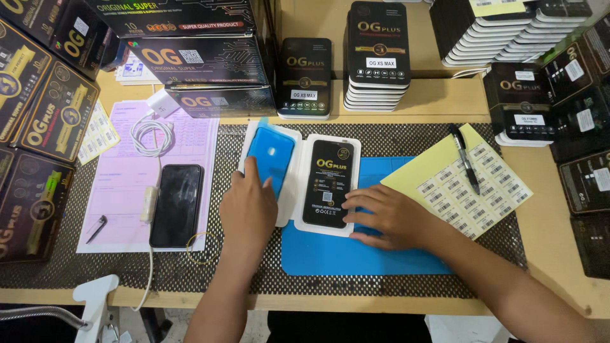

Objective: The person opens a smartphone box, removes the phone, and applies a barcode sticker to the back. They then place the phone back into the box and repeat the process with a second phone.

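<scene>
Wooden bench (546,222), top covered by a dark perforated mat (57,254); a smooth blue mat (356,254) lies over its middle. On these sits an open white tray (298,159), two shallow rounded halves side by side. Left half holds a glossy blue film (270,155); right half holds a black screen (328,184), flat and rectangular with rounded corners.

My left hand (248,213) lies palm down on the lower part of the left half, fingers together and nearly flat, index tip on the film. It presses, grips nothing. My right hand (387,219) rests flat on the blue mat just beside the right half, fingers spread slightly, fingertips touching the tray's right edge. Nothing clamped in either hand.

Left of the tray: a black phone (176,204) face up on a pink sheet (114,190), white coiled cable (151,134) above it. Right: yellow label sheet (457,184) with a black pen (465,159) lying on it. Stacks of black boxes (377,54) stand at the back.
</scene>
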